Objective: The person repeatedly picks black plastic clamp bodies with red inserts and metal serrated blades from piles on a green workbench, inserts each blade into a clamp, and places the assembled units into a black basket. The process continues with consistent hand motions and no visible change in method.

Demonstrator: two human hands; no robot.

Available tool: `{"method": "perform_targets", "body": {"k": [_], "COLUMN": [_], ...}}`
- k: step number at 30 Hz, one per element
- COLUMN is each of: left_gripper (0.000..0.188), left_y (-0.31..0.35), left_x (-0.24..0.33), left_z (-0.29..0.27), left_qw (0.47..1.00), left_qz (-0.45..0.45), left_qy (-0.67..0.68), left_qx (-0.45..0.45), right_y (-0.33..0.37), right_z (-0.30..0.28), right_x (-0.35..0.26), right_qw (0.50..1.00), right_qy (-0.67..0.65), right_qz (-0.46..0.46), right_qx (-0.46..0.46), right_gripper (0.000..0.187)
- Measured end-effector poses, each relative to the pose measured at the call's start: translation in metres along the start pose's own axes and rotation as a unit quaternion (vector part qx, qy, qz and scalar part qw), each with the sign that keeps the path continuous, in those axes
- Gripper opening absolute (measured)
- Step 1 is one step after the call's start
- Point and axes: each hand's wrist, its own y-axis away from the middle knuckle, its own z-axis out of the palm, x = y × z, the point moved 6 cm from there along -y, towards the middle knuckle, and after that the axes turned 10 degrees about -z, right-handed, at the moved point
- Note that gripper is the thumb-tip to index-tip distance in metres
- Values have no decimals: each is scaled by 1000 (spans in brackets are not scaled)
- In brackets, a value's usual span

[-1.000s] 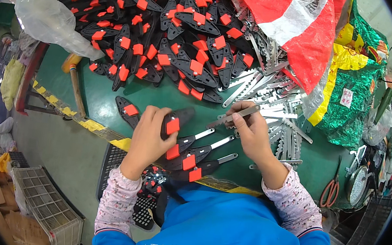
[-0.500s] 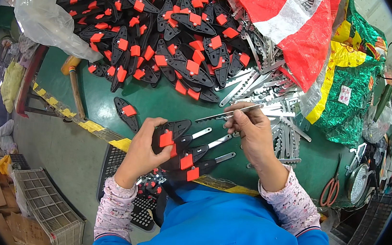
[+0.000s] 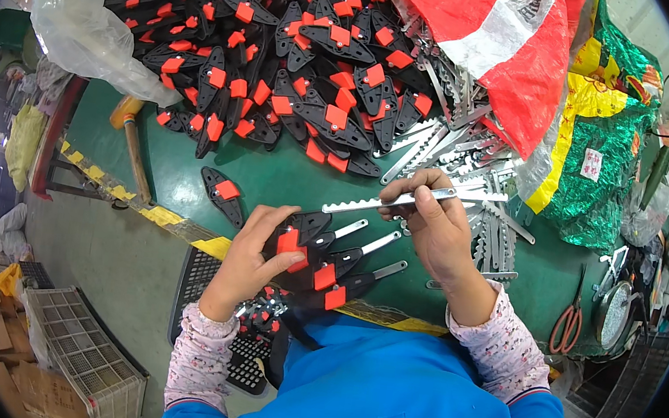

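Nearest, lower centre: black holders point(image 3: 325, 276), metal strips jutting right. Your left hand point(image 3: 248, 263), beside them, curls thumb and fingers around a red-tabbed piece point(image 3: 289, 239). Your right hand point(image 3: 432, 223), right of centre, pinches a toothed strip point(image 3: 353, 206) by its right part; its free end points left, just above the piece. Upper right: loose strips point(image 3: 432, 150).

The notched silver metal strip point(image 3: 358, 205) looks shiny, the black leaf-shaped plastic casing point(image 3: 313, 224) matt, the crinkled green bag point(image 3: 599, 202) glossy
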Motion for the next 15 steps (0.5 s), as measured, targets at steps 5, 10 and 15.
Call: {"method": "perform_targets", "body": {"k": [5, 10, 15], "left_gripper": [63, 61, 60], "left_y": [0, 0, -1], "left_x": [-3, 1, 20], "left_z": [0, -3, 6], "left_qw": [1000, 999, 986], "left_qz": [2, 16, 112], "left_qy": [12, -16, -109], "left_qx": [3, 29, 64], "right_y": [-2, -1, 3], "right_z": [-3, -1, 14], "right_x": [-4, -4, 8], "right_qw": [1000, 1000, 990], "right_qy": [10, 8, 88], "right_qz": [-3, 6, 43], "right_qx": [8, -28, -103], "right_gripper": [29, 26, 24]}}
